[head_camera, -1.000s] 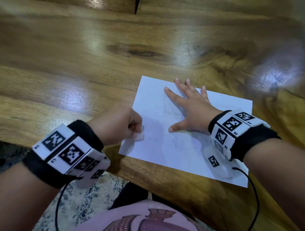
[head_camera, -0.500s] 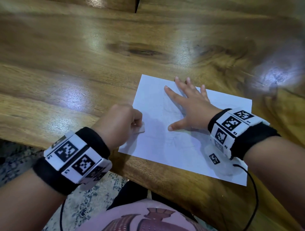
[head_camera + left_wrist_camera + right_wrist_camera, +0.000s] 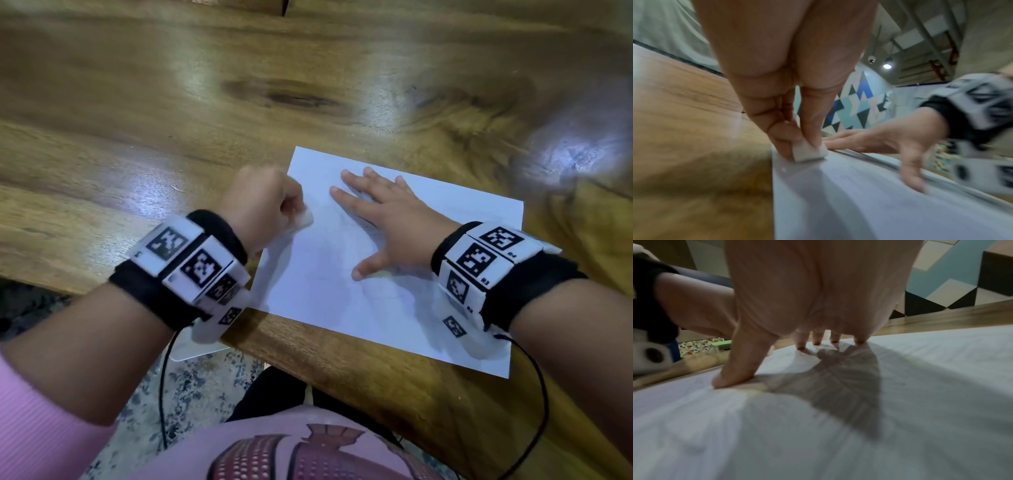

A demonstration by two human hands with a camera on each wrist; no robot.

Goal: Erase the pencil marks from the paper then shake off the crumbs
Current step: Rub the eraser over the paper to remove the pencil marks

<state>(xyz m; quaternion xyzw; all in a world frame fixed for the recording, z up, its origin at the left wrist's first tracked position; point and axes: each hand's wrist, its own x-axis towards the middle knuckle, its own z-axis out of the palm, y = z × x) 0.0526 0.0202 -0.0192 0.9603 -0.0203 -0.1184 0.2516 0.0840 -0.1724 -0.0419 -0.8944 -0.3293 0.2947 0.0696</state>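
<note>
Left hand (image 3: 262,205) pinched eraser (image 3: 809,151) at paper's (image 3: 342,301) nine-o'clock edge; right hand (image 3: 394,222) lay flat, fingers spread, pressing paper onto counter (image 3: 171,113).

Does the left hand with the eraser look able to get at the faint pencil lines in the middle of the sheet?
Probably only partly: the left hand pinches the white eraser at the white paper's left edge, but the right hand lies spread across the middle.
</note>
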